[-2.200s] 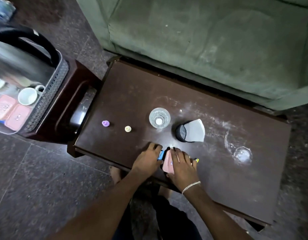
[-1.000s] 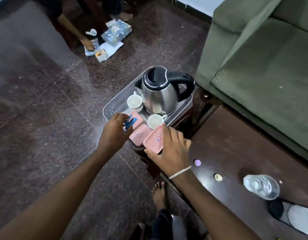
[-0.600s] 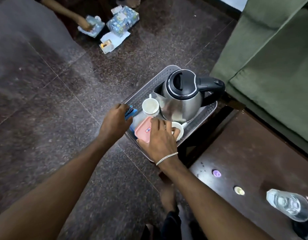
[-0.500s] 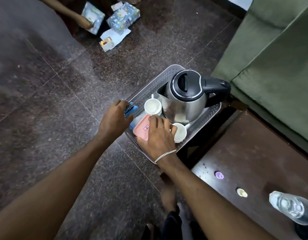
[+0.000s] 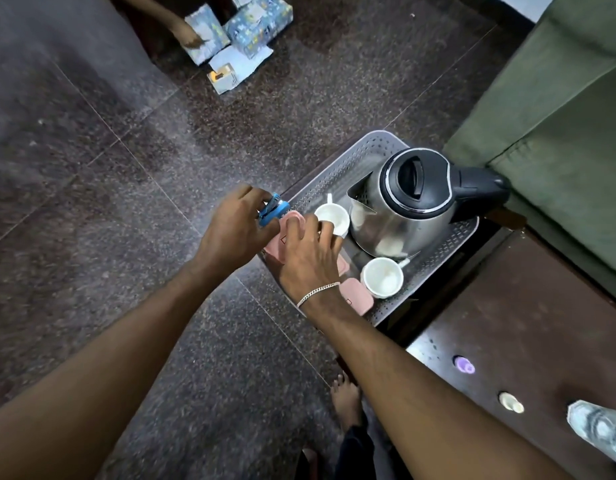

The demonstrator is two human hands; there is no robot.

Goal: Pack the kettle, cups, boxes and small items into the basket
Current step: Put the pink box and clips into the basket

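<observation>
Since 0.5 s ago R hand point(image 5: 310, 252) left near box point(image 5: 357, 300) in basket point(image 5: 351, 152); fingers spread on far box point(image 5: 294, 215), not gripping. L hand point(image 5: 237, 230) pinched blue item point(image 5: 270, 210) at rim. Kettle point(image 5: 403, 206), cups point(image 5: 382, 277) in. I judged blue item goes in next.

Kettle point(image 5: 403, 226): mirror-bright steel body, glossy black plastic lid and handle. Basket point(image 5: 334, 171): pale grey perforated plastic, matt. Cups point(image 5: 382, 277): white glazed ceramic, smooth. Boxes point(image 5: 358, 299): pink plastic, satin-matt. The blue piece point(image 5: 271, 209) pinched in the left hand point(image 5: 233, 230) looks like shiny plastic. Bracelet point(image 5: 317, 292): fine metal chain. Floor point(image 5: 126, 202): polished speckled stone. Counter point(image 5: 542, 323): dark varnished wood, smudged. Sofa point(image 5: 559, 116): green cloth, matt
</observation>
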